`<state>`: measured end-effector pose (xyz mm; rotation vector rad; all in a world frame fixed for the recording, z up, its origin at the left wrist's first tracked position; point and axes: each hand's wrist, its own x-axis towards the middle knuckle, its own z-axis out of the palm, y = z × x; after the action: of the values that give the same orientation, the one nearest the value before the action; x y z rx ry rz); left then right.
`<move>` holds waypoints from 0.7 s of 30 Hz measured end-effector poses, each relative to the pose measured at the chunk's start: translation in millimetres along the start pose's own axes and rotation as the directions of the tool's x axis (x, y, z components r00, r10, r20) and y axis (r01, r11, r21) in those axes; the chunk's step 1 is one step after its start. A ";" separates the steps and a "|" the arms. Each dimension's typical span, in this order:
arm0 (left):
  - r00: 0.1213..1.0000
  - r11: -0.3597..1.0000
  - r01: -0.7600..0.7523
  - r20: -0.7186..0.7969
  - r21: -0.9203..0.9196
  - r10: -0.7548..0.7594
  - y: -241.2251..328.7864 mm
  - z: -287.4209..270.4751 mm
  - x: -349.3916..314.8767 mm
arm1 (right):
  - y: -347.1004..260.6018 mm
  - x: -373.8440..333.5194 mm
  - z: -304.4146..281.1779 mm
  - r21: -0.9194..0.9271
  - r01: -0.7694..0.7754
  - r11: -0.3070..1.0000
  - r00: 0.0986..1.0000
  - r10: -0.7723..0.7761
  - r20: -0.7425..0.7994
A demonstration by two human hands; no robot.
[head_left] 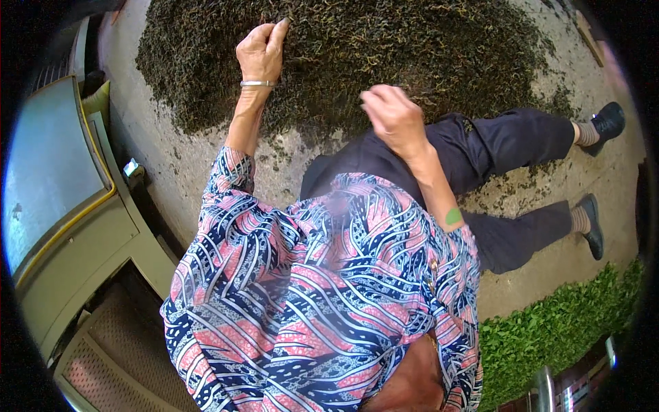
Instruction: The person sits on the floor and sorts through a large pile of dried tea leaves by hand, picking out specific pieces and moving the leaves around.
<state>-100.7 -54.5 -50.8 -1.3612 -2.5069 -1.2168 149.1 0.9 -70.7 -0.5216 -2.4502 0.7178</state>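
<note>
A wide heap of dark, curled dried leaves (pixel 412 48), looking like tea, spreads over the floor at the far side. Against its left part, my left hand (pixel 261 51) is closed, with thumb and fingers pressed together and a silver bangle on the wrist. Whatever it pinches is too small to make out. Over the near edge of the heap, above my dark trousers, my right hand (pixel 395 117) is held with fingers curled together. It is slightly blurred, and anything inside it is hidden.
My legs in dark trousers (pixel 508 141) stretch to the right across the floor, ending in black shoes (pixel 607 127). Fresh green leaves (pixel 556 329) lie in a bank at lower right. A greenish metal machine (pixel 82 254) with a pale panel stands at left. Loose bits litter the concrete (pixel 185 178).
</note>
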 end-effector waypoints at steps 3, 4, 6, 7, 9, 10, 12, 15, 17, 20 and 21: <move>0.998 0.992 0.011 0.059 -0.128 -0.003 -1.0 -1.3 -15.4 | -10.8 21.4 23.7 -0.143 0.211 0.967 0.952 -0.170 0.256; 0.995 0.982 0.029 0.098 -0.189 -0.011 -2.5 0.5 -20.0 | -4.0 21.3 40.3 -0.189 0.264 0.946 0.937 -0.204 0.283; 0.979 0.960 0.124 0.186 -0.250 -0.078 -4.5 -1.0 -32.3 | 10.8 14.1 58.4 -0.208 0.260 0.943 0.926 -0.182 0.330; 0.952 0.932 0.241 0.254 -0.272 -0.172 -1.8 -6.6 -38.6 | 12.3 14.2 58.4 -0.211 0.270 0.940 0.932 -0.200 0.304; 0.953 0.935 0.207 0.274 -0.288 -0.126 3.3 -19.9 -48.0 | 18.5 13.4 54.5 -0.085 0.182 0.980 0.978 -0.171 0.116; 0.974 0.963 0.128 0.211 -0.236 -0.078 -4.2 -21.8 -54.3 | 21.0 10.8 50.9 -0.073 0.131 0.989 0.989 -0.126 0.075; 0.993 0.997 0.033 0.113 -0.075 -0.025 -17.0 -28.1 -70.1 | 26.1 5.9 42.9 -0.024 0.055 0.998 0.998 -0.056 -0.018; 0.959 0.969 0.241 0.140 0.059 -0.247 -8.9 -35.5 -105.7 | 24.4 2.3 27.9 0.085 -0.035 0.996 0.992 0.045 -0.118; 0.934 0.968 0.249 0.263 -0.003 -0.240 -4.9 -31.2 -129.0 | 19.9 2.5 19.9 0.105 -0.118 0.987 0.982 0.132 -0.138; 0.927 0.970 0.219 0.334 -0.109 -0.172 10.4 -4.2 -142.0 | 21.9 0.4 15.2 0.217 -0.288 0.933 0.934 0.323 -0.150; 0.913 0.964 0.249 0.354 -0.095 -0.201 19.0 5.2 -139.1 | 23.3 -1.0 13.6 0.307 -0.366 0.878 0.897 0.421 -0.134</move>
<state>0.1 -141.8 -95.1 -1.4574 -2.9407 -1.3155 146.8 13.6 -94.5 -0.9495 -2.0312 1.0960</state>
